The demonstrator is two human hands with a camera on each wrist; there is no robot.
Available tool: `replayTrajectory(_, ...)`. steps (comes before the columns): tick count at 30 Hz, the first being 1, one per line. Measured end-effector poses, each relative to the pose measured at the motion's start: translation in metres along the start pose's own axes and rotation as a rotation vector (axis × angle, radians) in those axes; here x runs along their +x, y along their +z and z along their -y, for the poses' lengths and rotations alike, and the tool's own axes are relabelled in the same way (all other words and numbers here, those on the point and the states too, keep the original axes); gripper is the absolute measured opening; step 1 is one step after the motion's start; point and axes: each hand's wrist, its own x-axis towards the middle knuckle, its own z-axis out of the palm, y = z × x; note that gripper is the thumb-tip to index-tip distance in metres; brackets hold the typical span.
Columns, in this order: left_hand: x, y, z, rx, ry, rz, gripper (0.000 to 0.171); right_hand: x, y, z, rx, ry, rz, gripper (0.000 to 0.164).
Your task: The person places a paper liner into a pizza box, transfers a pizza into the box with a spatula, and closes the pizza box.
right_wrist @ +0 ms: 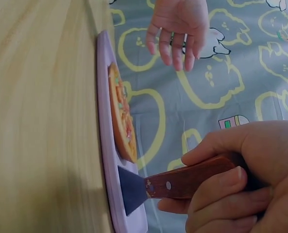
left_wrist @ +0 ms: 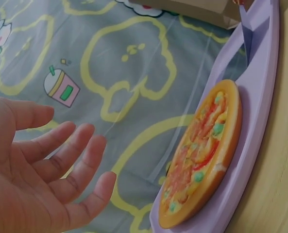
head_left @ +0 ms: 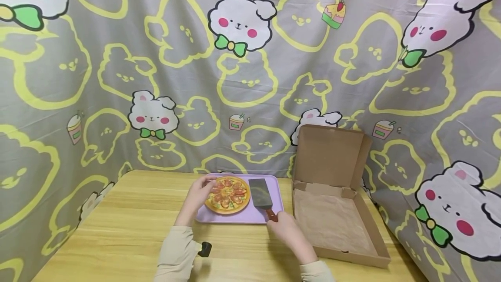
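A small round pizza (head_left: 228,196) with red and green toppings lies on a lilac tray (head_left: 277,186). My right hand (head_left: 286,229) grips the brown wooden handle (right_wrist: 192,179) of a pizza spatula (head_left: 259,190). The spatula's flat metal blade is over the tray's right side, beside the pizza. Above the pizza's left edge hovers my left hand (head_left: 200,193), holding nothing. In the left wrist view its fingers (left_wrist: 88,160) are spread and slightly bent, apart from the pizza.
An open cardboard pizza box (head_left: 332,221) stands right of the tray, its lid (head_left: 326,156) raised at the back and brown paper lining its base. Under everything is a wooden table (head_left: 137,212). A patterned curtain (head_left: 188,82) hangs behind and on both sides.
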Motion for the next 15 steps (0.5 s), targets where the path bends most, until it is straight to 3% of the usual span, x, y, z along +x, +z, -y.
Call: replayTrajectory(15,-0.001,0.009,-0.007,-0.062,-0.058,0.024,0.032,-0.005,-0.009,-0.011,0.090,-0.045,-0.007,0.015)
